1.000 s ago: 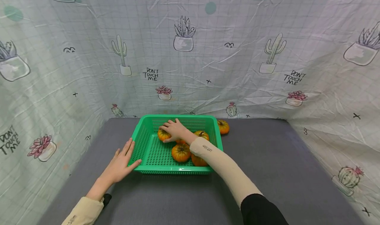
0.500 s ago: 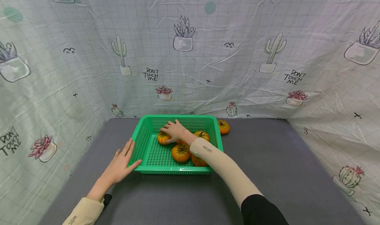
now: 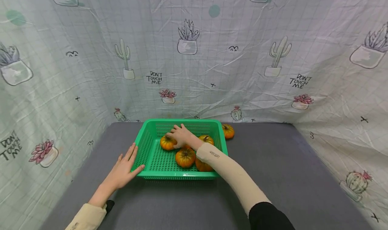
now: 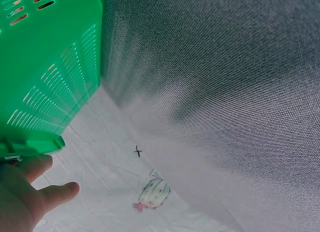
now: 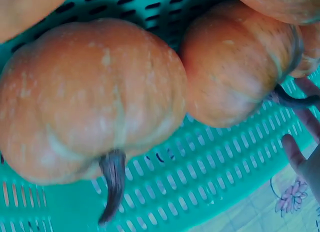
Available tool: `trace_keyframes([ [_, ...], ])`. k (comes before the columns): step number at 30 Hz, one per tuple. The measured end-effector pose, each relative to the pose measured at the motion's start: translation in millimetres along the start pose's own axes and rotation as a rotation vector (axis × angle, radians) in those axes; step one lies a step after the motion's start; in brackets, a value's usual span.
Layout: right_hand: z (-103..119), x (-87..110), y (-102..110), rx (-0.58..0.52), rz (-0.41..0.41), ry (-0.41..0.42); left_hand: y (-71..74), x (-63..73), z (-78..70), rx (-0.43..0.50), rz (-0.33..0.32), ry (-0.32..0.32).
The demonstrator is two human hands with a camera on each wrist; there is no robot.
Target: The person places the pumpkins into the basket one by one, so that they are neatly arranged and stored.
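Observation:
A green perforated plastic basket (image 3: 179,174) holds several small orange pumpkins. My left hand (image 3: 122,171) rests with straight fingers against the basket's left front corner; in the left wrist view two fingertips (image 4: 59,193) show by the rim. Inside the basket, my right hand (image 3: 181,136) is beside the leftmost pumpkin (image 3: 167,143), its fingers spread and its thumb side right at that pumpkin. Another pumpkin (image 3: 185,157) sits just in front of the hand. The right wrist view shows a large pumpkin (image 5: 95,102) close up, with the right fingers at the far right edge.
One pumpkin (image 3: 228,131) lies outside the basket, by its back right corner. More pumpkins sit at the basket's right side, such as one at the front right (image 3: 203,165), partly under the sleeve. A grey table (image 3: 257,162) meets a cactus-print cloth (image 3: 212,65) behind.
The leftmost pumpkin has come slightly forward in the basket. My right hand has drawn a little to the right, its fingers sliding off the pumpkin's top. The left hand stays put.

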State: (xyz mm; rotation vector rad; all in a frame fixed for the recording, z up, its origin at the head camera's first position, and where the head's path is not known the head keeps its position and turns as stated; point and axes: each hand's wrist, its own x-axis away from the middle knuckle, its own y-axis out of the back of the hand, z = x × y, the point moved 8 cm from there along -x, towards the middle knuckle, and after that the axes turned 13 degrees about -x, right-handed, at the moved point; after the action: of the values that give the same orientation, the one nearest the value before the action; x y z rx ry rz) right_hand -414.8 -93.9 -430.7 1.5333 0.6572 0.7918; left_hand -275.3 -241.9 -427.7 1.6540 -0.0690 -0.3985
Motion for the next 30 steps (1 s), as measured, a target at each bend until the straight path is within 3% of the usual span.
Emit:
trace_keyframes([
  [6,-3,9.9,12,-0.041,-0.025,-0.002,-1.5,-0.3,-0.9,0.002,0.003,0.000],
  [11,0,24.0,37,-0.117,-0.067,0.035,-1.7,-0.1,-1.1,-0.003,0.003,0.003],
  [21,1,75.3,90,-0.219,-0.168,0.063,-3.4,-0.3,-1.0,-0.005,-0.006,0.007],
  [30,-12,119.6,97,-0.207,-0.305,0.102,-1.9,-0.3,-0.3,-0.002,-0.024,0.005],
])
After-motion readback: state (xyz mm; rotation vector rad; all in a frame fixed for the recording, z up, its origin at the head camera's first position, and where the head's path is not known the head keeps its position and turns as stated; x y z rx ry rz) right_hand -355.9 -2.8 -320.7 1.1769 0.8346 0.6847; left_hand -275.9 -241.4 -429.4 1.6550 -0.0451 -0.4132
